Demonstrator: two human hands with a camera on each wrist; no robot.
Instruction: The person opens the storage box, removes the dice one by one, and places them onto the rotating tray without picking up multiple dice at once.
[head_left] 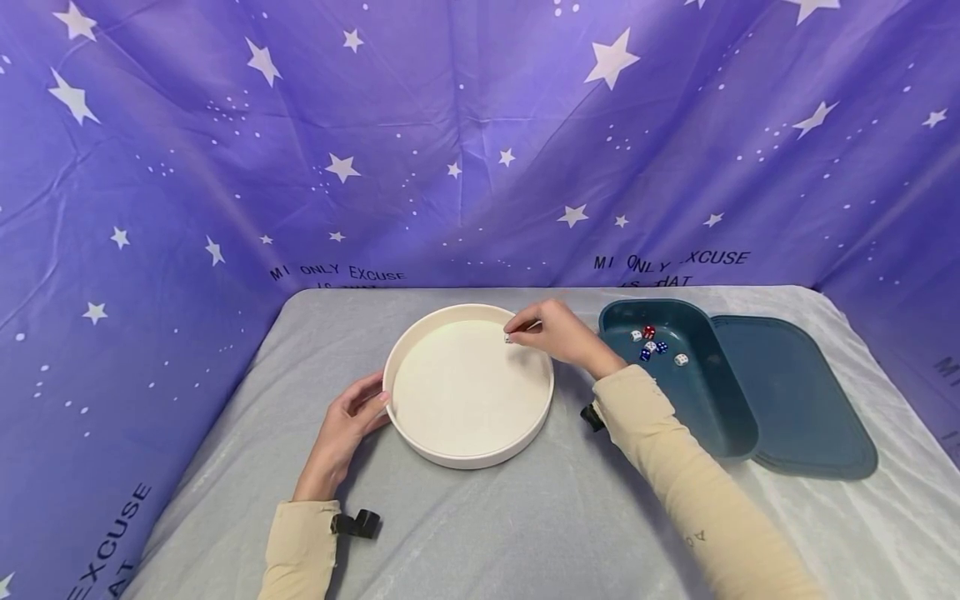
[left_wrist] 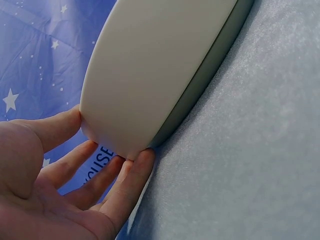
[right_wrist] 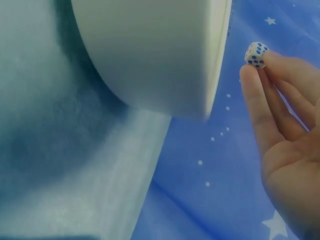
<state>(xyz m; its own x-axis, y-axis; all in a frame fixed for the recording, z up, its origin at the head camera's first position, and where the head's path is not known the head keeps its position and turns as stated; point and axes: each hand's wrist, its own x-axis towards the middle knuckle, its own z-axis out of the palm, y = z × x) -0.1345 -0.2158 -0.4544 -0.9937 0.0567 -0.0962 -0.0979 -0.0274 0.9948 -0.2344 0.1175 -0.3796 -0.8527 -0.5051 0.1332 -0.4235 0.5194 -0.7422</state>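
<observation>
Only the right wrist view shows blue pips on the white die (right_wrist: 256, 55), pinched in the right hand (head_left: 558, 332) over the round cream tray (head_left: 468, 396); the left hand (head_left: 347, 423) grips its edge, thumb uppermost

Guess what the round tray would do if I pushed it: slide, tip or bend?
The tray would probably slide, not tip: it's wide and low. It looks stiff, being evenly round. The fuzzy cloth might slow it.
</observation>
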